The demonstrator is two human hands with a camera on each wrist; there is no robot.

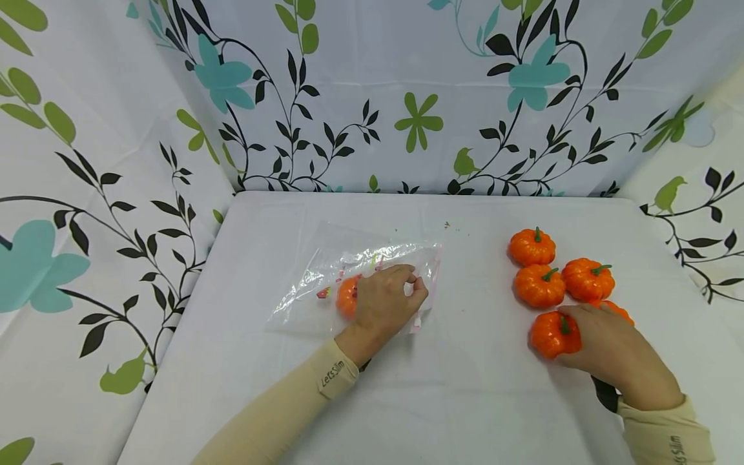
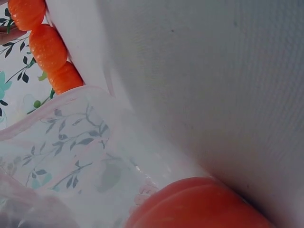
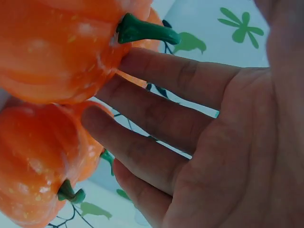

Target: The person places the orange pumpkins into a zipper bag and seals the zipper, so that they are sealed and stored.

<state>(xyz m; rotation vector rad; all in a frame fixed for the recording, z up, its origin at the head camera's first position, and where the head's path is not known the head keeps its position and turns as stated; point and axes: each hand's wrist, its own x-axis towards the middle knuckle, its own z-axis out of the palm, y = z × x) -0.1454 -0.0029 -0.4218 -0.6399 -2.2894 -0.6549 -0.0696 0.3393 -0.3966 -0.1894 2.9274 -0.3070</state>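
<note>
My left hand (image 1: 383,300) pinches the edge of a clear plastic bag (image 1: 305,284) lying on the table, thumb and forefinger together near its pink-edged side. An orange toy pumpkin (image 1: 347,297) is inside the bag, partly hidden behind that hand; its rounded side shows large in the left wrist view. My right hand (image 1: 613,345) is at the nearest pumpkin of a group on the right, an orange one (image 1: 552,334) with a green stem. In the right wrist view the fingers (image 3: 152,114) are stretched out, fingertips right at that pumpkin's (image 3: 57,52) side.
Several more orange pumpkins (image 1: 539,286) sit close together beyond the right hand, one partly covered by it. The white table (image 1: 465,400) ends at a patterned curtain (image 1: 360,97) behind, with leaf prints along both sides. Small dark specks (image 1: 447,225) lie near the back.
</note>
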